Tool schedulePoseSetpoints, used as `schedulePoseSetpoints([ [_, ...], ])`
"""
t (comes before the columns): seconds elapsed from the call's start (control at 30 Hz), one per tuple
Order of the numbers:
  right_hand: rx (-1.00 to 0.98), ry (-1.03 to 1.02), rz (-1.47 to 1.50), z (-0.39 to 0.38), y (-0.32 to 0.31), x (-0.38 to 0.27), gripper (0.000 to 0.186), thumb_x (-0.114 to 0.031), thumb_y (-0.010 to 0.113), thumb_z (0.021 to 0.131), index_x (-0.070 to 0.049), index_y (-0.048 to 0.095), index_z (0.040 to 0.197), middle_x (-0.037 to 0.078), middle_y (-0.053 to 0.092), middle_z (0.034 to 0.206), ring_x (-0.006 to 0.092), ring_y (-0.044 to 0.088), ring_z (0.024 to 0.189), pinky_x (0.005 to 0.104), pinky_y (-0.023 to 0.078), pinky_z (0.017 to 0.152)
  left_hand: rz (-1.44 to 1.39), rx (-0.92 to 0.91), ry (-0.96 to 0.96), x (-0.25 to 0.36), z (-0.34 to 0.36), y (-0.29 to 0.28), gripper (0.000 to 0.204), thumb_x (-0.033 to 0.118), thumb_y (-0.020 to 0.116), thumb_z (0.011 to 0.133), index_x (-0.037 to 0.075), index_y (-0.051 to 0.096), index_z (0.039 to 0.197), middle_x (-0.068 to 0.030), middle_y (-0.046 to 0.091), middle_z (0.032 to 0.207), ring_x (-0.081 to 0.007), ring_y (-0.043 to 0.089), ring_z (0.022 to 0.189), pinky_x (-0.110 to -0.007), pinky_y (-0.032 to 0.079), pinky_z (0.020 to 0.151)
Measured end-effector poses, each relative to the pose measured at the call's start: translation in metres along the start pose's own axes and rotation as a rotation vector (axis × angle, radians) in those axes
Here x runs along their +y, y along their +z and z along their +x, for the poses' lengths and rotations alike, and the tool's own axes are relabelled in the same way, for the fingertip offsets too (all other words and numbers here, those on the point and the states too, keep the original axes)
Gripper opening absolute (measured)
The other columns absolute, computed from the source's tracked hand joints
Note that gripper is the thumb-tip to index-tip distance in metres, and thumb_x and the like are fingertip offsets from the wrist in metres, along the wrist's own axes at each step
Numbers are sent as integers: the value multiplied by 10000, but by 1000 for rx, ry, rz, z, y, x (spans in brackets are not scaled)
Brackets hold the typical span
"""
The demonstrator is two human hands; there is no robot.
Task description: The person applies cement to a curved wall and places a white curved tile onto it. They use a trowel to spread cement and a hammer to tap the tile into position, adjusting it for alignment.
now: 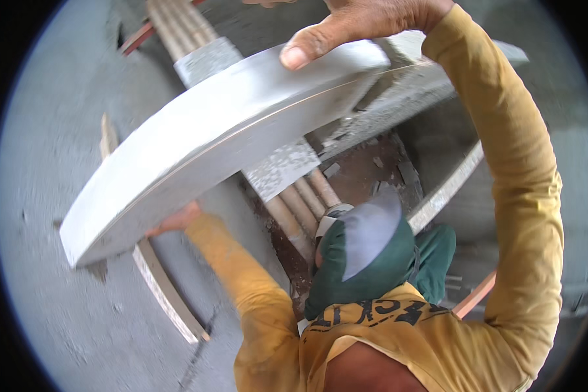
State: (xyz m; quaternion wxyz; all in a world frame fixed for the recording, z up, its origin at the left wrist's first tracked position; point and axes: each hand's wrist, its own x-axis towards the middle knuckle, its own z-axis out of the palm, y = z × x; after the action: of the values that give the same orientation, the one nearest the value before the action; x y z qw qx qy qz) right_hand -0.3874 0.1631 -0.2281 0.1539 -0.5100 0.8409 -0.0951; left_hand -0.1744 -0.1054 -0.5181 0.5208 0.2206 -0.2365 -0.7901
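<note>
A thick white curved panel [196, 144] stretches diagonally across the upper half of the head view, tilted, with a thin line along its side. My right hand [333, 36] grips its upper right end, thumb pressed on the white face; its other fingers are partly out of sight. My left hand [176, 219], blurred, holds the panel's lower left part from underneath, fingertips partly hidden by it. Beneath the panel runs a bundle of pipes [297, 215] with pale speckled blocks [274, 173] across it. My green-trousered legs are bent below, beside the pipes.
A narrow curved strip [166, 291] lies on the grey concrete floor [65, 320] at left. A pale beam [444, 196] slants behind my right arm, above a reddish bar [473, 294]. A rough concrete ledge [392, 98] crosses the upper right, and a red bar [136, 40] shows at top left.
</note>
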Motion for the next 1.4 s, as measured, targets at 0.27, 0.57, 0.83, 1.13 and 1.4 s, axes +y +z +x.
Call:
schedulePoseSetpoints([
  [0.27, 39, 203, -306, -67, 57, 60, 1039, -399, 856, 588, -65, 387, 1452, 175, 506, 1365, 357, 539, 1201, 370, 404, 1082, -38, 39, 9, -7, 14, -12, 999, 846, 285, 786, 159, 236, 1511, -139, 207, 1545, -364, 178, 1437, -552, 192, 1149],
  [0.57, 128, 195, -248, -61, 65, 60, 926, -214, 870, 573, -40, 461, 1385, 146, 577, 1170, 315, 596, 1085, 376, 486, 983, -66, -25, 30, -5, 20, -16, 980, 828, 301, 794, 146, 281, 1497, -133, 240, 1544, -363, 208, 1426, -554, 190, 1147],
  [0.83, 63, 237, -203, -63, 63, 58, 1035, -359, 897, 527, -60, 446, 1408, 149, 559, 1251, 341, 539, 1185, 438, 399, 1075, -58, -2, 4, -1, 12, -10, 963, 808, 347, 789, 152, 286, 1492, -136, 257, 1521, -348, 222, 1418, -529, 203, 1149],
  [1.13, 326, 8, -223, -116, 30, 50, 1229, -675, 803, 500, -96, 344, 1482, 189, 426, 1458, 342, 376, 1369, 530, 180, 1171, -10, 0, -50, 6, -3, 1, 990, 804, 331, 788, 143, 238, 1519, -116, 200, 1570, -333, 210, 1435, -514, 216, 1154],
  [1.4, 192, 160, -425, -118, 56, 97, 1271, -803, 679, 511, -18, 360, 1458, 178, 399, 1481, 337, 291, 1423, 482, 94, 1188, -28, 133, -5, 8, -4, 4, 864, 774, 166, 888, 187, 216, 1520, -74, 224, 1564, -264, 228, 1442, -412, 248, 1174],
])
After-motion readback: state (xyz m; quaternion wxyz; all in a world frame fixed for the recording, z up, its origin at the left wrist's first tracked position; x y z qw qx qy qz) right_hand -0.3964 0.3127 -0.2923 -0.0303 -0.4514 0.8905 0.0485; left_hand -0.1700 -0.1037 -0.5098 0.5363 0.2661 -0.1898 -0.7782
